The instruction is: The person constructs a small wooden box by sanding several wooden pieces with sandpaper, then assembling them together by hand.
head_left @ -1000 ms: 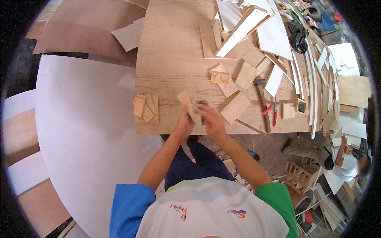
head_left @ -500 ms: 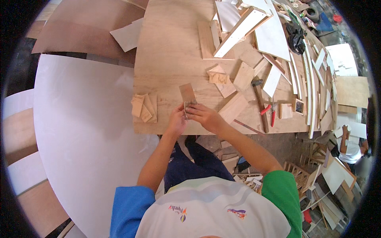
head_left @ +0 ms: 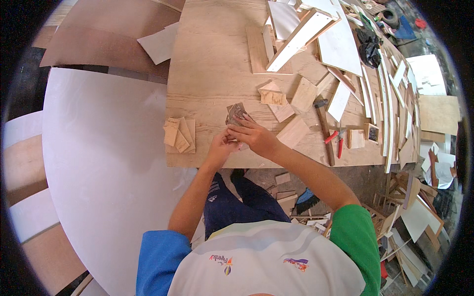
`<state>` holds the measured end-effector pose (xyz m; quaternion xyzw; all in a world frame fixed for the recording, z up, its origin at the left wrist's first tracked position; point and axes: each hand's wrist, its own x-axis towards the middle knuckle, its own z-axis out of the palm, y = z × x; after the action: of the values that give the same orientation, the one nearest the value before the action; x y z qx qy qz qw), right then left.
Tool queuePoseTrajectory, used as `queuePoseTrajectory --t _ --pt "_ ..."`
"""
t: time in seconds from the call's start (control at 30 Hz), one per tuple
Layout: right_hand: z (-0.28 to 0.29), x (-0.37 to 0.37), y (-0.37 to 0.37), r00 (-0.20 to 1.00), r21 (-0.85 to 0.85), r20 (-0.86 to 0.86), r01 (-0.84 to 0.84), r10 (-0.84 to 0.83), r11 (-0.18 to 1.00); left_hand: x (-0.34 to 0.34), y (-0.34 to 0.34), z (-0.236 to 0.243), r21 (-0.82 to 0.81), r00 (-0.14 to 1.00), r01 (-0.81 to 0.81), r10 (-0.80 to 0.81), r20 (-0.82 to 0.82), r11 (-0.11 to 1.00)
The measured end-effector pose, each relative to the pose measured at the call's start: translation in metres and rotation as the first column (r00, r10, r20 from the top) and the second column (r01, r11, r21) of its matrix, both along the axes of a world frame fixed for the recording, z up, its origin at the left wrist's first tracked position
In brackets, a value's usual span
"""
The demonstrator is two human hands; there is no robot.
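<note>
Over the front edge of the wooden table, both hands meet at a small worn piece of brown sandpaper (head_left: 236,113) with dark, creased patches. My right hand (head_left: 254,139) lies across it from the right, with its fingers closed on its lower part. Just below, my left hand (head_left: 222,149) is closed, fingertips bent in under the right hand; its grip on the lower end is partly hidden. Right of the hands lie flat wood blocks (head_left: 292,131), and on the left sits a small stack of wood pieces (head_left: 178,134).
A hammer (head_left: 323,130) and red-handled pliers (head_left: 339,140) lie on the table (head_left: 207,64) to the right. Farther back stands a white wooden frame (head_left: 299,39). A large white panel (head_left: 108,163) is at my left. Offcuts litter the floor; another person (head_left: 440,170) is at far right.
The sandpaper, a longer smooth brown strip before, now shows its dark creased side and looks shorter. My right hand has shifted over it. A thin reddish strip near the table's front edge no longer shows.
</note>
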<state>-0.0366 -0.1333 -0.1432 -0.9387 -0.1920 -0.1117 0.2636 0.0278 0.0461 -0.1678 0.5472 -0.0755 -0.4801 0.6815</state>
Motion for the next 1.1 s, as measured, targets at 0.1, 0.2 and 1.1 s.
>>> queuePoseTrajectory --t 0.1,0.2,1.1 --pt "-0.017 0.014 -0.049 0.988 0.117 -0.074 0.141 -0.133 0.983 0.005 0.003 0.015 0.051 0.995 0.072 -0.075 0.063 0.996" --pt "-0.051 0.005 -0.113 0.839 0.125 -0.232 0.528 -0.493 0.840 -0.001 0.001 -0.005 0.001 0.999 -0.016 0.016 0.030 1.000" --pt "-0.067 -0.066 -0.098 0.712 0.046 -0.042 0.703 -0.701 0.710 0.012 -0.077 -0.082 0.219 0.944 -0.325 0.302 0.129 0.920"
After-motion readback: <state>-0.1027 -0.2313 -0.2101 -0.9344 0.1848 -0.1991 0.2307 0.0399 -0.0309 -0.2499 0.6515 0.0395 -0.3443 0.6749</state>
